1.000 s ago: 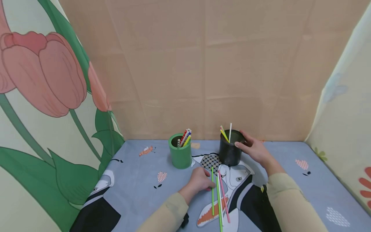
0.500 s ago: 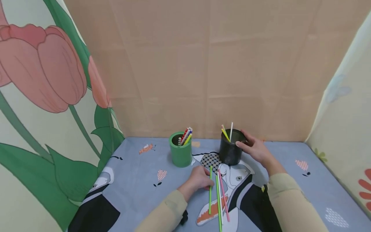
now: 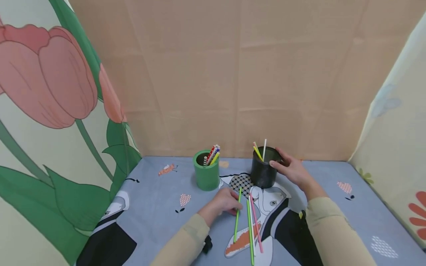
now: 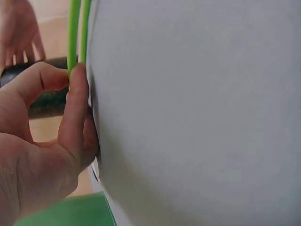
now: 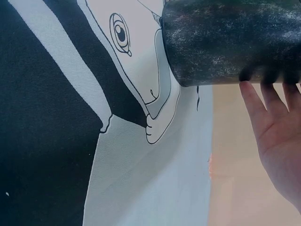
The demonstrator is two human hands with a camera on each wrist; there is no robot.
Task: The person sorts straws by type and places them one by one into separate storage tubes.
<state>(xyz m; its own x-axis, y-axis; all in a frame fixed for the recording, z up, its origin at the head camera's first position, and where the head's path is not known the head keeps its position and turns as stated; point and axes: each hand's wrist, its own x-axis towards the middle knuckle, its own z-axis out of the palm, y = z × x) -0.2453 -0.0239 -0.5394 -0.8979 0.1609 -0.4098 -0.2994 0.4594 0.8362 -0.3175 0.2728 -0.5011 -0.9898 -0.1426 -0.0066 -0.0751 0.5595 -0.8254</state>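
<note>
My left hand [image 3: 224,201] pinches a thin green straw [image 3: 237,221] between thumb and index finger, seen up close in the left wrist view. To its right on the cloth lie a second green straw [image 3: 250,236], a pink straw [image 3: 257,229] and a white straw [image 3: 253,242], side by side. My right hand [image 3: 294,171] holds a black pen cup [image 3: 263,175] from its right side, thumb on the front near the rim. Its fingertips press the cup wall in the right wrist view. Yellow, pink and white straws stick out of this upright cup.
A green pen cup [image 3: 206,177] stands left of the black one, holding patterned red and blue straws [image 3: 212,156] and a yellow one. A blue printed cloth [image 3: 159,214] covers the table. A tan sheet [image 3: 186,92] hangs behind. A small black object [image 3: 207,244] shows beside my left sleeve.
My left hand has drawn the green straw left, apart from the other loose straws, and it now leans slightly. My right hand stays on the black pen cup.
</note>
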